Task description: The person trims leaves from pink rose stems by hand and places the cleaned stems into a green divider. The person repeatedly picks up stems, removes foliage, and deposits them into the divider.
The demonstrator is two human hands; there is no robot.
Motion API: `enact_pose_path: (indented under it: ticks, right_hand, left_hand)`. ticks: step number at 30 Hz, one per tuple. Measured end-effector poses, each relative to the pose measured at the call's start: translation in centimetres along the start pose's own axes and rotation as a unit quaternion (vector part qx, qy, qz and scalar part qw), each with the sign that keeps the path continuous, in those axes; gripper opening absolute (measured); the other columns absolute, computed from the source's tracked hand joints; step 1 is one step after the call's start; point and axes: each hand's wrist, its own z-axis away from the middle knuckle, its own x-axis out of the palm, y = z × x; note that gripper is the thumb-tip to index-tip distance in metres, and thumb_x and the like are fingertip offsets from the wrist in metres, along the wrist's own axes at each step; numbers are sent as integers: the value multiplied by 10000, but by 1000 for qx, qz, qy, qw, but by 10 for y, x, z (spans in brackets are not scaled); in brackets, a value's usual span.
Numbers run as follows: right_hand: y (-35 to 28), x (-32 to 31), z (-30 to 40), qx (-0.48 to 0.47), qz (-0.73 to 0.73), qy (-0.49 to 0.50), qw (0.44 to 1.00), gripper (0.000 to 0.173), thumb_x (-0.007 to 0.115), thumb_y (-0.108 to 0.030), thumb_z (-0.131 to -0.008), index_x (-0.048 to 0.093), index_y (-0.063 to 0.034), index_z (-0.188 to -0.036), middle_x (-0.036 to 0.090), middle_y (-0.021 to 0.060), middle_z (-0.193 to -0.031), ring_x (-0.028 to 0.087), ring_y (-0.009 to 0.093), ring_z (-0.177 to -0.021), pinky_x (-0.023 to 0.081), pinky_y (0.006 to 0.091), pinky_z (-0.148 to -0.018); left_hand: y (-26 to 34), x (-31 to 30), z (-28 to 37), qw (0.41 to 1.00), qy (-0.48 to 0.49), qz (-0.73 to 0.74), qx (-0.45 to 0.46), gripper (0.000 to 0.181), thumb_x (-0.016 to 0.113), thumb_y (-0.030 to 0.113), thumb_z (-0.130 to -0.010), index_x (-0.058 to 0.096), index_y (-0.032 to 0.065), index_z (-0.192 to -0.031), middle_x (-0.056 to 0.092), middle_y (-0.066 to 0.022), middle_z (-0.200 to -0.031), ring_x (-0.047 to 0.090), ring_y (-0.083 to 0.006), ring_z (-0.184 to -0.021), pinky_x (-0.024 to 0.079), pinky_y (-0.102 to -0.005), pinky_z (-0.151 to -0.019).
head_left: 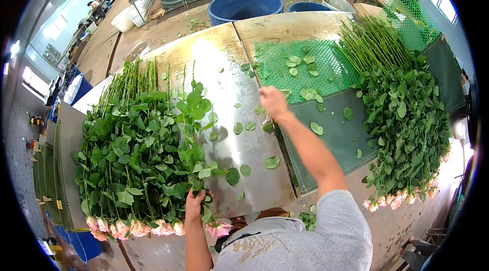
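My left hand (196,203) is closed around a leafy rose stem (193,99), just above its pink bloom (219,229). The bloom hangs past the table's near edge. Beside that hand, a thick row of pink roses (130,144) lies on the left of the metal table (248,185), cut ends away from me. My right hand (273,102) is a loose fist over the seam between the metal and a green mat (332,129). Nothing clearly shows in its fingers, though their inner side is hidden. Loose leaves (272,162) lie around both hands.
A second rose pile (405,118) lies on the right, partly beside green plastic mesh (305,66). Handwritten numbers mark the metal surface. Beyond the table stand a large blue tub (245,5) and white basins (338,3). Upright panels (70,164) border the left side.
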Motion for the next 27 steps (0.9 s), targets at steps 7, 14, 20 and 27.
enact_pose_path:
  ticks: [7, 14, 20, 27]
  right_hand:
    - [129, -88, 12, 322, 157, 62, 932, 598, 564, -455, -806, 453, -52, -1233, 544, 184, -1178, 502, 393, -1083, 407, 495, -898]
    - [63, -5, 17, 109, 167, -108, 974, 473, 607, -428, -785, 523, -163, -1168, 516, 122, -1185, 471, 323, -1108, 386, 516, -885]
    - [135, -3, -30, -23, -50, -4, 998, 132, 578, -100, -724, 655, -87, -830, 616, 138, -790, 584, 330, -764, 473, 421, -697]
    - [224, -50, -136, 222, -1, 136, 966, 296, 601, -161, -790, 613, -46, -1062, 638, 163, -1012, 605, 313, -934, 470, 388, -826]
  left_hand:
    - [-19, 3, -25, 1000, -2, -10, -29, 217, 608, 75, -836, 498, 33, -1019, 607, -98, -808, 609, -212, -699, 519, -332, -583]
    - [-26, -9, -47, 996, 50, -30, -67, 220, 575, 99, -854, 515, 61, -1062, 621, -86, -853, 618, -182, -712, 531, -339, -586]
    - [-26, -10, -51, 990, 83, -57, -97, 266, 562, 84, -855, 484, 39, -1105, 628, -105, -852, 625, -200, -698, 528, -350, -585]
    - [-18, 5, -51, 988, 107, -44, -104, 272, 593, 77, -833, 499, 11, -1080, 624, -140, -835, 623, -224, -676, 527, -354, -582]
